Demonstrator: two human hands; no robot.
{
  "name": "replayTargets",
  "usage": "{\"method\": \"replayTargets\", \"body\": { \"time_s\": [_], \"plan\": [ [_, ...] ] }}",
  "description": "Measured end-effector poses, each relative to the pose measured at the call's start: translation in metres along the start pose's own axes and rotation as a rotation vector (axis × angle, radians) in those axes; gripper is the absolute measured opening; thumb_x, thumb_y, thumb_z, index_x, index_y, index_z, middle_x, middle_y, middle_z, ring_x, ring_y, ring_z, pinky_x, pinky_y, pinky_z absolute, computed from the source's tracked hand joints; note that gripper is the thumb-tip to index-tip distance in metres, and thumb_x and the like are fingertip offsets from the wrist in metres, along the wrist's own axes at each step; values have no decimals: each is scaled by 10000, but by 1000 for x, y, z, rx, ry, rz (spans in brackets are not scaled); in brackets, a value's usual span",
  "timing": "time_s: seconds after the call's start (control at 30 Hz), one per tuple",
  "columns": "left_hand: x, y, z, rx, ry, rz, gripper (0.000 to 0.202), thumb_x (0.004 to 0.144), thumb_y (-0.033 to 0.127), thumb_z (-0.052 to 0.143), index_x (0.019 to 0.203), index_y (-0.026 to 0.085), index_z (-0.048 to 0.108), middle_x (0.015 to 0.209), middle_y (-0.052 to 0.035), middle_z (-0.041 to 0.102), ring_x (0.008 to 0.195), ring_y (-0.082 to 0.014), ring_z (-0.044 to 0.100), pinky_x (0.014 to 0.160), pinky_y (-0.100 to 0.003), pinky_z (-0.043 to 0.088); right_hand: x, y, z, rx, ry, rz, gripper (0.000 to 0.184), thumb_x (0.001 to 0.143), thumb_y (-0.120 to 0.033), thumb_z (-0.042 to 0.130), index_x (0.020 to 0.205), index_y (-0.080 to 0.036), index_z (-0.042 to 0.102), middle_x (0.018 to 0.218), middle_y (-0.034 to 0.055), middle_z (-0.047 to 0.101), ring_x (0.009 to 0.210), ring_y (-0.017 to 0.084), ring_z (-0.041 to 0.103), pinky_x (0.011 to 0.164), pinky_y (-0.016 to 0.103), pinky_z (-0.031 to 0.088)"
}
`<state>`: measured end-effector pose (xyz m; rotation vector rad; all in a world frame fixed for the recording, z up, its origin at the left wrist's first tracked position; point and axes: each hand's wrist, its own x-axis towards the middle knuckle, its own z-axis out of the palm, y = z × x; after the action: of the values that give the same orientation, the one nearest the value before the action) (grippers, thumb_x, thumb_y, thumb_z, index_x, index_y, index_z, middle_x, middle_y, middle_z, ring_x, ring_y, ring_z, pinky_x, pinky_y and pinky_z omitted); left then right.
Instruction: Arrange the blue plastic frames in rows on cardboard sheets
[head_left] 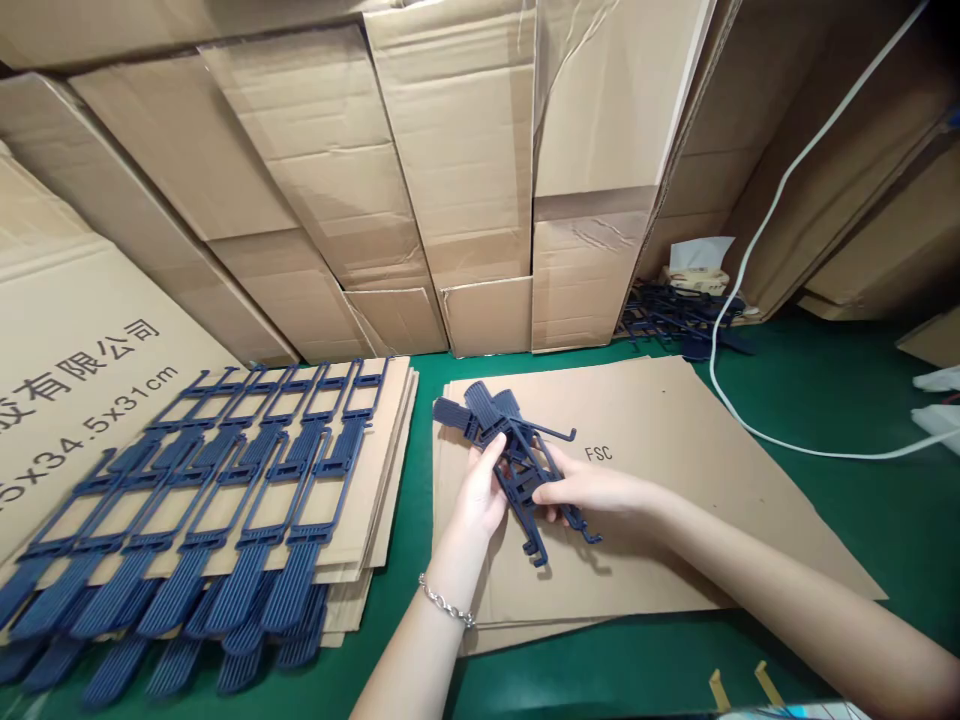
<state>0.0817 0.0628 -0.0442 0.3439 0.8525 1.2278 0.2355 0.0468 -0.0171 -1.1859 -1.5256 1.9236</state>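
Observation:
Both hands hold a bundle of dark blue plastic frame parts (514, 452) above a flat cardboard sheet (675, 470) marked FSC. My left hand (480, 495), with a bracelet on its wrist, grips the bundle from the left, thumb on top. From the right, my right hand (592, 493) pinches the lower part with its fingers closed round it. The ribbed ends of the parts fan out toward the top left, and hooked ends stick out below.
Several more blue parts (210, 500) lie in overlapping rows on a cardboard stack at the left. Flattened boxes (450, 170) lean along the back. Another pile of blue parts (675, 315) sits at the back right, by a white cable (720, 360) on the green table (862, 500).

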Motion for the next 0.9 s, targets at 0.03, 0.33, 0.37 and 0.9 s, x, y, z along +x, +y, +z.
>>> {"method": "replayTargets", "body": {
  "time_s": [0.03,0.33,0.37,0.9],
  "plan": [
    [0,2,1,-13,15,-7,235,755,208,643,966,140,565,764,-44,646,566,-135,587,563,-236,487,1,-3,0,-71,-7,-30,749,722,-229,581,1371,-234,207,796,10,600,638,129,573,552,237,470],
    [-1,19,2,-53,112,-80,198,816,311,553,805,120,602,633,-52,635,571,-185,622,655,-316,533,14,9,-12,-74,-89,-236,615,754,-479,563,1286,-213,410,1039,69,563,863,163,546,665,262,459],
    [-1,19,1,-41,114,-90,176,813,288,558,812,118,605,633,-53,638,574,-185,624,654,-312,533,18,13,-14,-13,15,-231,580,770,-516,521,1254,-207,439,992,70,569,800,148,547,615,250,450],
    [0,17,4,143,100,-184,191,790,181,548,940,73,599,767,-109,656,628,-196,632,573,-287,530,26,28,-19,12,214,-113,343,761,-455,541,606,-163,447,477,-53,431,392,46,366,392,175,277]
  ]
}}
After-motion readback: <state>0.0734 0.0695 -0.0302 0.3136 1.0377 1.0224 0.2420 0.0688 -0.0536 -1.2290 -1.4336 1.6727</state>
